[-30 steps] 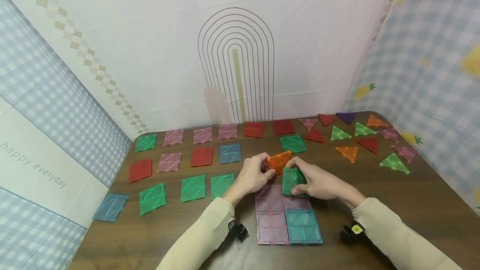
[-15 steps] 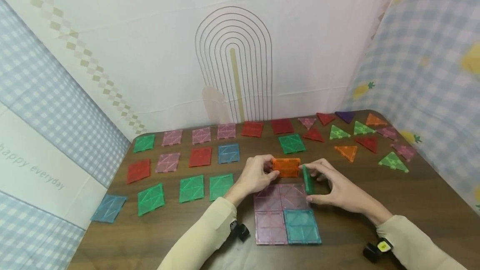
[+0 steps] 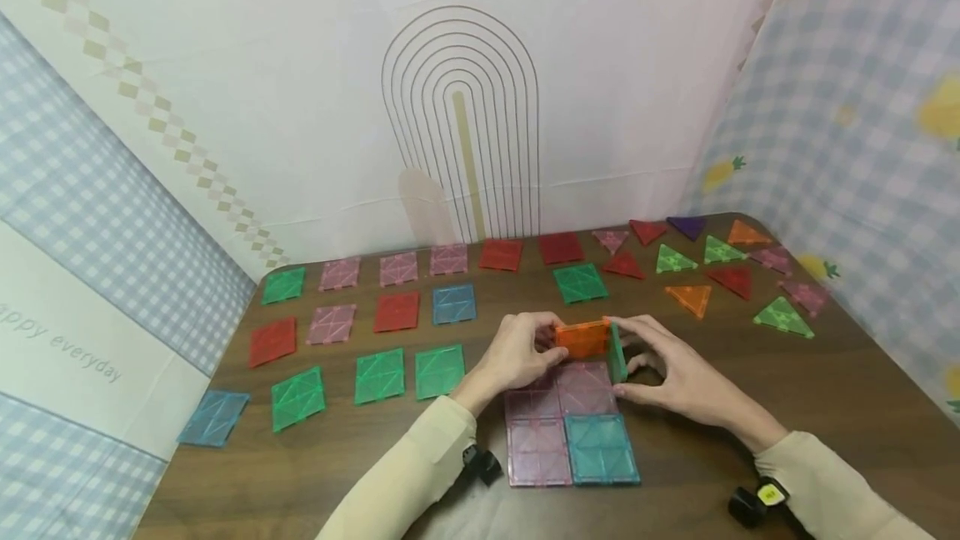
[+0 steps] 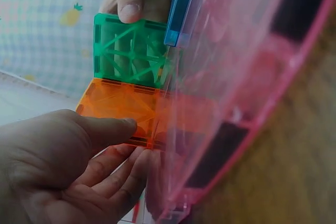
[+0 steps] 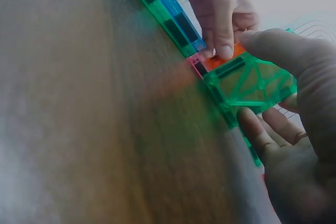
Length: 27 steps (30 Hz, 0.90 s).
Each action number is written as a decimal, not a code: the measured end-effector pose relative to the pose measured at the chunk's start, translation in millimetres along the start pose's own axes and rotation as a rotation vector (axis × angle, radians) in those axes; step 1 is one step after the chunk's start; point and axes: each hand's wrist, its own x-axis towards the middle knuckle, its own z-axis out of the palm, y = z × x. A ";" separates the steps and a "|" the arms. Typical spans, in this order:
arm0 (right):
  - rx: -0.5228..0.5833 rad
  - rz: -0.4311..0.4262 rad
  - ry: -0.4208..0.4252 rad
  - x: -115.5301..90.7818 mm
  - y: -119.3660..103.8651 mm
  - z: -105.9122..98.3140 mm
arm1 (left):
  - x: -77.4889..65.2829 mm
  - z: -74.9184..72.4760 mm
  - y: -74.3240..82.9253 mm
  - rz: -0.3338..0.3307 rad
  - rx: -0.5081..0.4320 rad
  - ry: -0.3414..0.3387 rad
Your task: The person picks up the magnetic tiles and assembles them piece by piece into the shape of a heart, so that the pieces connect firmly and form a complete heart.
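Note:
My left hand (image 3: 516,355) pinches an orange magnetic tile (image 3: 587,341) by its left end, the thumb across its face in the left wrist view. This tile stands upright along the back edge of a flat square of pink tiles (image 3: 538,451) and one teal tile (image 3: 602,449). At its right end a green magnetic tile (image 3: 618,354) stands upright along the right edge, meeting the orange one at a corner. My right hand (image 3: 682,377) holds the green tile (image 5: 260,83) between thumb and fingers.
Loose square tiles, such as a green one (image 3: 441,372) and a red one (image 3: 397,312), lie to the left and back. Several triangles, among them an orange one (image 3: 690,299), lie at the back right. A white cloth (image 3: 330,107) hangs behind the table (image 3: 300,473).
The green tile, earlier in front of the orange one, has moved right and turned edge-on, and now meets its right end. The orange tile has shifted right and straightened along the back edge.

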 end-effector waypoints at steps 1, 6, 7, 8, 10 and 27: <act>-0.001 0.005 -0.001 -0.1 -0.2 -0.1 | 0.3 -0.4 0.0 0.003 -0.006 -0.006; -0.017 0.023 -0.020 -3.2 -2.2 -0.9 | 0.6 -4.8 -1.5 0.022 -0.003 -0.036; -0.022 0.031 -0.026 -4.5 -2.7 -1.0 | 0.4 -5.8 -1.7 0.023 -0.004 -0.041; -0.026 0.038 -0.030 -5.9 -3.2 -0.9 | 0.2 -6.7 -2.0 0.026 -0.005 -0.046; -0.032 0.053 -0.035 -7.8 -3.8 -0.7 | -0.4 -8.4 -1.9 0.027 -0.009 -0.055; -0.547 -0.258 0.074 -32.2 -90.2 36.2 | -2.0 -10.7 4.1 0.022 0.023 -0.078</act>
